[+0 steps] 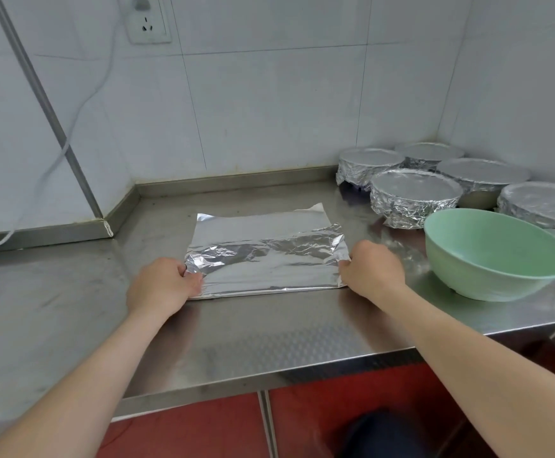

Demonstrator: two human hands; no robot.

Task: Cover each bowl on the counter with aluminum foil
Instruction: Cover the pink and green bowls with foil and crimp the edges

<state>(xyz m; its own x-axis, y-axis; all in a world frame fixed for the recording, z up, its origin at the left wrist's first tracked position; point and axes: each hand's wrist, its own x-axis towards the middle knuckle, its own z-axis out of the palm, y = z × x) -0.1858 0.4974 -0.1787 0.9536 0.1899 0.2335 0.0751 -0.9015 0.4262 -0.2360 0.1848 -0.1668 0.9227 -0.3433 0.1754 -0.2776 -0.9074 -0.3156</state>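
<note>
- Rectangular silver aluminum foil sheet (pixel 266 249) lay on the stainless steel counter (pixel 269 332), mid-counter, left of the bowls. Far half fairly flat, near half crinkled.
- Left hand (pixel 164 285) pinched the foil sheet's left edge, fingers curled onto the crumpled corner.
- Right hand (pixel 372 269) clenched on the foil sheet's right edge, fingers tucked around it; fingertips hidden behind the hand.
- Both forearms bare, reaching in from the near edge of the counter.
- Pale green round bowl (pixel 494 256) stood upright on the counter just right of the right hand, not touching it. Uncovered; its inside showed only plain green surface.
- Five round foil-covered bowls clustered in the back right corner: nearest one (pixel 415 196) just behind the green bowl, one (pixel 370 161) further back left, one (pixel 429 153) at the wall corner, one (pixel 482 175) in the middle, one (pixel 543 203) at the right edge of view.
- Foil stretched flat over each top and crimped down the sides; contents hidden.
- Covered bowls sat close together, some touching or overlapping from this angle; could not tell which.
- White tiled wall (pixel 269 94) behind, with a white wall socket (pixel 149 26) top left and a white cable (pixel 81 110) hanging from it.
- Red cabinet fronts (pixel 203 424) below the counter.
</note>
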